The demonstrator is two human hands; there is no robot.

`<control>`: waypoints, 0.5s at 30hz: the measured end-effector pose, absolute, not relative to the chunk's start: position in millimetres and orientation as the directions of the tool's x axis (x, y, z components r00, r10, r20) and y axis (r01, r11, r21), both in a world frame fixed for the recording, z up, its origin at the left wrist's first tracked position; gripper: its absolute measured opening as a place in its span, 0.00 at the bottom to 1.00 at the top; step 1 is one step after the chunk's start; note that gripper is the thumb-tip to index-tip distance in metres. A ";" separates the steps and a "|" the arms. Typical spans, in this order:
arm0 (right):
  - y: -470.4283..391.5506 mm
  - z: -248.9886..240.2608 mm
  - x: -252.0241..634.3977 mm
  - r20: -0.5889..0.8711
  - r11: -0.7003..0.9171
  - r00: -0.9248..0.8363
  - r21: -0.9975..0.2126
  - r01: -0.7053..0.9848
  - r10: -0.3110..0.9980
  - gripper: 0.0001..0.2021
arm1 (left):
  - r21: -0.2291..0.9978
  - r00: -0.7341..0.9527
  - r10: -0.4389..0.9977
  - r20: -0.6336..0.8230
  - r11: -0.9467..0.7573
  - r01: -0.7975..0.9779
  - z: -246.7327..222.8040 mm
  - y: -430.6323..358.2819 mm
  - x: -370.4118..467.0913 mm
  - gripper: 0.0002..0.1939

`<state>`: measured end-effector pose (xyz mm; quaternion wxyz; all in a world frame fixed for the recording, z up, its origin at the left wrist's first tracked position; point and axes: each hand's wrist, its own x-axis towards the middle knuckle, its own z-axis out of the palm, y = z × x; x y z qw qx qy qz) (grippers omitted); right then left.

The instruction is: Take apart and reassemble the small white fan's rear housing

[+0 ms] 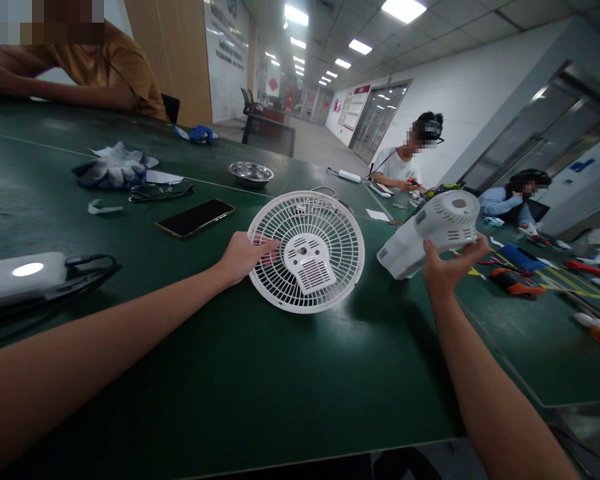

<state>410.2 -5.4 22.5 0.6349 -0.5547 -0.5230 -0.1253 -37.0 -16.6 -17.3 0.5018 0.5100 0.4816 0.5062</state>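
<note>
A round white fan grille, with slotted vents at its hub, is tilted up over the green table. My left hand grips its left rim, the thumb in front of the bars. To the right, my right hand is closed around a white plastic fan motor housing with a rounded, vented end. That housing is held at a slant, its narrower end pointing down and left. The two parts are apart from each other. Part of my left fingers shows through the grille bars.
A phone, a metal bowl, eyeglasses and gloves lie beyond my left hand. A white device with a cable is at far left. Tools, including an orange-black one, lie right. Several people sit around the table.
</note>
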 end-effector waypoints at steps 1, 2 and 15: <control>-8.4 24.3 402.1 0.844 0.383 0.391 -0.520 0.764 0.367 0.41 | 1.000 0.022 0.999 0.028 -0.028 -0.012 -16.9 -16.7 -37.1 0.07; -10.9 24.8 392.4 0.880 0.418 0.350 -0.464 0.781 0.322 0.40 | 1.000 0.023 0.999 0.027 -0.027 -0.007 -16.9 -16.6 -37.4 0.06; -0.6 -25.7 301.2 0.291 0.063 0.166 -0.640 0.765 0.942 0.41 | 0.998 0.037 0.997 0.063 -0.063 -0.012 -24.5 -11.6 -40.2 0.09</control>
